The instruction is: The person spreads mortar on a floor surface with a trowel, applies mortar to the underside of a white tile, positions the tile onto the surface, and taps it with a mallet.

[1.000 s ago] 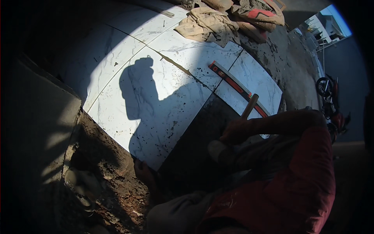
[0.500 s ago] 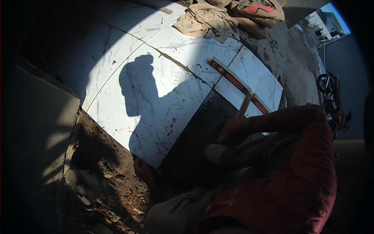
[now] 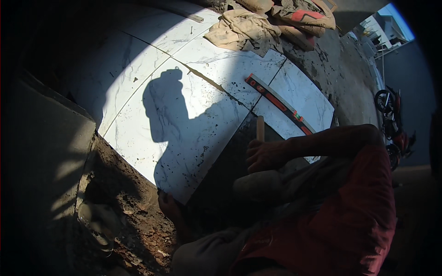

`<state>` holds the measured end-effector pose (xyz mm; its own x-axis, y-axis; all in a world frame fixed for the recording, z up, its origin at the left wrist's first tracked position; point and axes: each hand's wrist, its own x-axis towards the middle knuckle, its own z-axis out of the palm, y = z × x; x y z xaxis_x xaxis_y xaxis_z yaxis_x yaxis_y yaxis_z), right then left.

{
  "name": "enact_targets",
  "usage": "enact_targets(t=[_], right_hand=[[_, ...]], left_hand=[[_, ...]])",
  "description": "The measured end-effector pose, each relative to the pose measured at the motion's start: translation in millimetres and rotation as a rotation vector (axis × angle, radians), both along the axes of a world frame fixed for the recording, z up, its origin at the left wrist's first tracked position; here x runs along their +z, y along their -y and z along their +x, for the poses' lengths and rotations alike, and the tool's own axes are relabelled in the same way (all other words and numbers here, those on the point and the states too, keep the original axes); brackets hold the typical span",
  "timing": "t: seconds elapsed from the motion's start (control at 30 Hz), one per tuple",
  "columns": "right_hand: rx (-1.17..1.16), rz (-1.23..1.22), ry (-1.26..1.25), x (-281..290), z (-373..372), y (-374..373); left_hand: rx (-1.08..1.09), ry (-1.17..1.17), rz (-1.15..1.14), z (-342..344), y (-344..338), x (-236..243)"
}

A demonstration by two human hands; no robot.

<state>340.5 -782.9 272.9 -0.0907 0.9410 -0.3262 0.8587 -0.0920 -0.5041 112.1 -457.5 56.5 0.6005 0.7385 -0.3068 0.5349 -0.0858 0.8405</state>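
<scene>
My right hand (image 3: 267, 155) is closed round a wooden-handled tool (image 3: 260, 128), the handle pointing up above the fist. The tool's head cannot be told apart from the rounded grey shape below my fist. My left hand (image 3: 169, 204), mostly in shadow, grips the near edge of a large white tile with grey veins (image 3: 198, 152), close to its corner; part of its fingers is hidden. Beyond the right hand a red and black spirit level (image 3: 278, 103) lies across the neighbouring tiles. My shadow falls over the near tile, which is sprinkled with dark crumbs.
A dark strip of bedding (image 3: 225, 177) borders the tile on its right. Broken soil (image 3: 129, 207) lies along a concrete block (image 3: 55, 152) at left. A dirty beige cloth (image 3: 244, 30) and sacks (image 3: 304, 18) lie at the back. A motorbike (image 3: 391, 110) stands far right.
My right hand has swung left with the wooden-handled tool, away from the level, and the handle now stands more upright. My left hand stays at the tile edge. The view has shifted slightly.
</scene>
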Motion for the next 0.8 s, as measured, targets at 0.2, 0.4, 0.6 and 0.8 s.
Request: enact_targets(t=[0.2,0.4,0.6,0.8], right_hand=[[-0.061,-0.022,0.006,-11,23,1],[-0.072,-0.257,-0.046,-24,2,5],[-0.198,-0.355,-0.171,-31,-8,3],[-0.275,-0.409,-0.214,-9,-10,-72]], left_hand=[[0.01,-0.056,0.048,-2,-4,3],[0.061,-0.075,-0.034,10,3,31],[0.071,-0.026,-0.093,4,18,31],[0.125,0.082,-0.104,-21,5,-25]])
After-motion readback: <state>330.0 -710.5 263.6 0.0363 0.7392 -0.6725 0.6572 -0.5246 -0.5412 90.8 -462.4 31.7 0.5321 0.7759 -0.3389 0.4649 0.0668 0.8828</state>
